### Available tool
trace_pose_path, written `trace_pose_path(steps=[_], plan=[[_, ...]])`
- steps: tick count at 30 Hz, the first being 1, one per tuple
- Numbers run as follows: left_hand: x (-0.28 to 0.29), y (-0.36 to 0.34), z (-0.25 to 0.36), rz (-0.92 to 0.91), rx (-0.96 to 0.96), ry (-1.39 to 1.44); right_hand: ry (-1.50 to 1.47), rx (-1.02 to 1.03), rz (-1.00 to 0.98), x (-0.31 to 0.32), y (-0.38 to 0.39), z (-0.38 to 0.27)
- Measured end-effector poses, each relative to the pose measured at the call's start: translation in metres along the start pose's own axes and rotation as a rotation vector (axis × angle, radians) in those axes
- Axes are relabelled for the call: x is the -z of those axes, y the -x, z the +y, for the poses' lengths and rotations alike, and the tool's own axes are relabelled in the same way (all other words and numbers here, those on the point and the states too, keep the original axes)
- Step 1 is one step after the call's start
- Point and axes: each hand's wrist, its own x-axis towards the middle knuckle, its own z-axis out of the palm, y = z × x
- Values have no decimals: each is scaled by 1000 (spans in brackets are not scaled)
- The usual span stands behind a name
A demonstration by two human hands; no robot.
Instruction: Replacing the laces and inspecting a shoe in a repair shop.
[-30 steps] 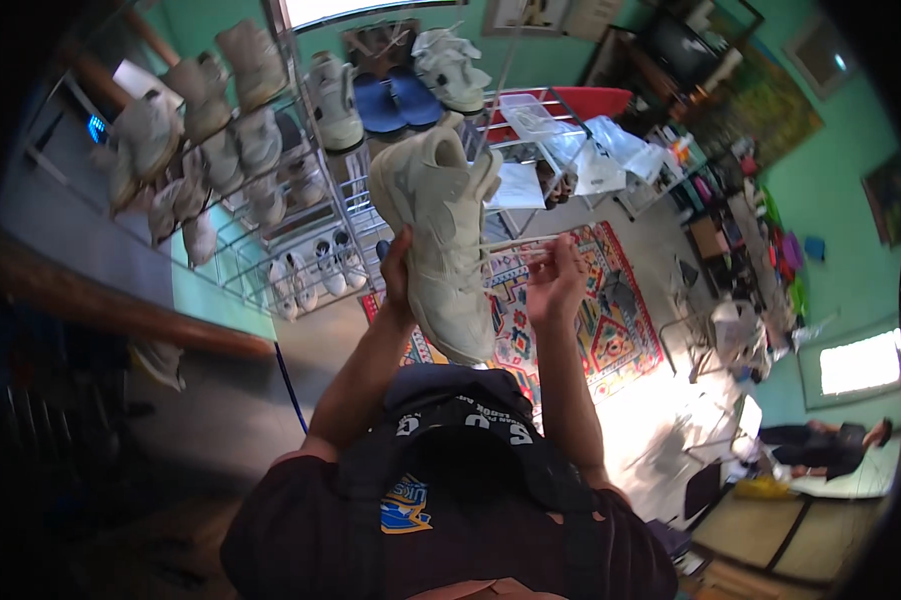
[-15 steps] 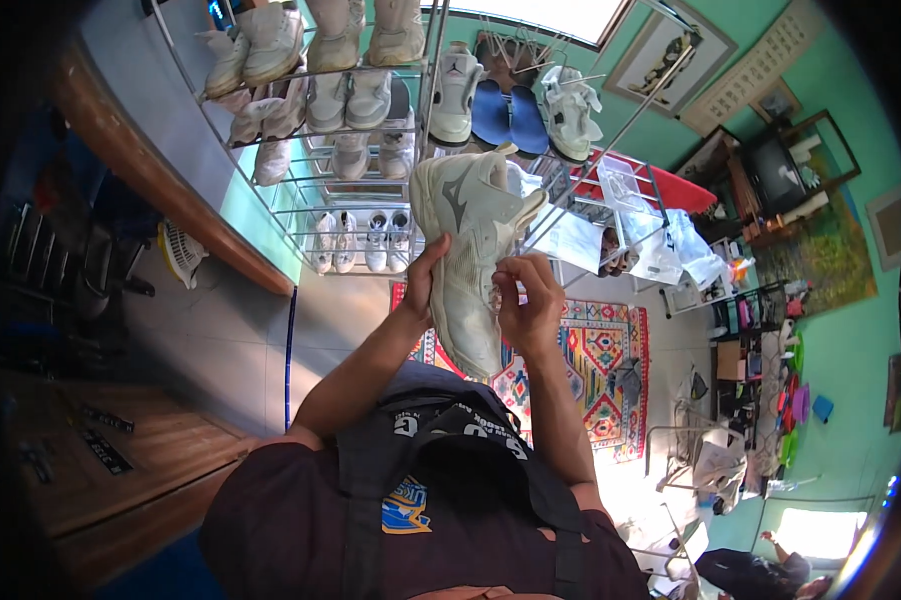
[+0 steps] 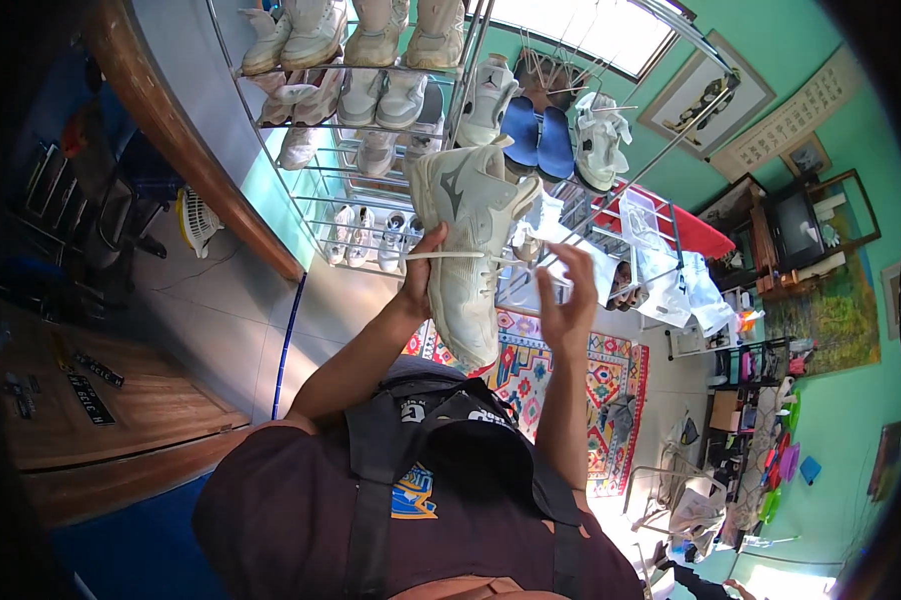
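A white high-top sneaker [image 3: 471,225] with a grey side mark hangs in front of me, toe pointing down toward my body. My left hand [image 3: 424,275] is closed around its sole edge, thumb up along the side. A pale shoelace [image 3: 446,256] lies across the sneaker, its loose end reaching over to my left thumb. Just right of the lace holes, my right hand [image 3: 569,300] is apart from the shoe, fingers spread, with nothing visible in them.
Beyond the sneaker stands a metal shoe rack [image 3: 356,70] with several pale shoes and blue slides [image 3: 538,135]. A patterned rug [image 3: 601,400] covers the floor below. At right are a folding chair [image 3: 686,500] and cluttered shelves [image 3: 741,400]; at left, a wooden door [image 3: 141,390].
My right hand has come away from the lace holes to the right and its fingers have spread. The lace now stretches across the sneaker's side. My left hand keeps its hold.
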Motion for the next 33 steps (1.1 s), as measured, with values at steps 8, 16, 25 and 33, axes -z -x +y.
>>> trace_pose_path(steps=[8,16,25,33], plan=[[11,-12,0,17,-34,-65,28,156,2,-40,-9,29],[22,-10,23,104,-211,8,376,-519,108,6,1,186],[1,-12,17,101,-128,-104,-108,92,-202,-19,-32,37],[6,-17,12,110,-89,-84,-80,232,-226,-37,-31,29]])
